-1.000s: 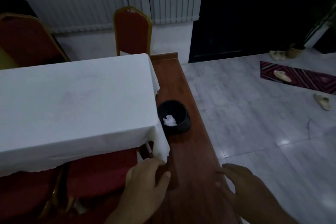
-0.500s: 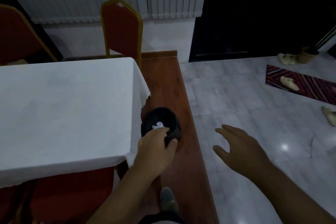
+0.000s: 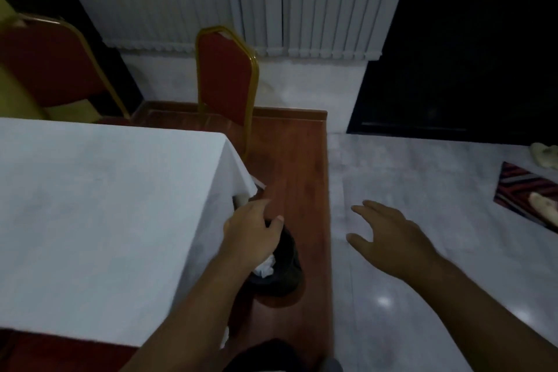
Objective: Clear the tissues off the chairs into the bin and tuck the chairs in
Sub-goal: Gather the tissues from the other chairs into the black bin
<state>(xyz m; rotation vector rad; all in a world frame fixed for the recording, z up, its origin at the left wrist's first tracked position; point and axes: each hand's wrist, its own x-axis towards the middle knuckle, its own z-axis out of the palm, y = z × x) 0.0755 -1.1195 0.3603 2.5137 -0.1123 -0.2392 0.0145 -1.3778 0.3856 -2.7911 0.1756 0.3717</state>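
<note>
- Tissues (image 3: 265,266): a crumpled white wad lies inside the black bin (image 3: 285,260), directly under the left wrist.
- Left hand (image 3: 252,229): held over the far rim of the bin, fingers curled loosely with the thumb apart; nothing visible in it, though the palm faces down and cannot be checked.
- Right hand (image 3: 385,229): spread flat and empty, hovering over the tiled floor (image 3: 422,175), well apart from the bin.
- Step in hand: judged to be the drop into the bin, or a grip on the bin rim to carry it along; which of the two cannot be told.
- Worktop (image 3: 105,205): its white cloth corner hangs just left of the left hand, close to the bin.
- Next move: judged to call for an advance to the far chair (image 3: 225,75), standing upright beyond the left hand at the end of the worktop; its seat is hidden, so a tissue there cannot be confirmed.
- Open room: the wooden strip (image 3: 297,166) ahead of the bin is unobstructed up to that chair; the tiled floor on the right is open.
- A second chair (image 3: 51,66) stands far left beyond the worktop.
</note>
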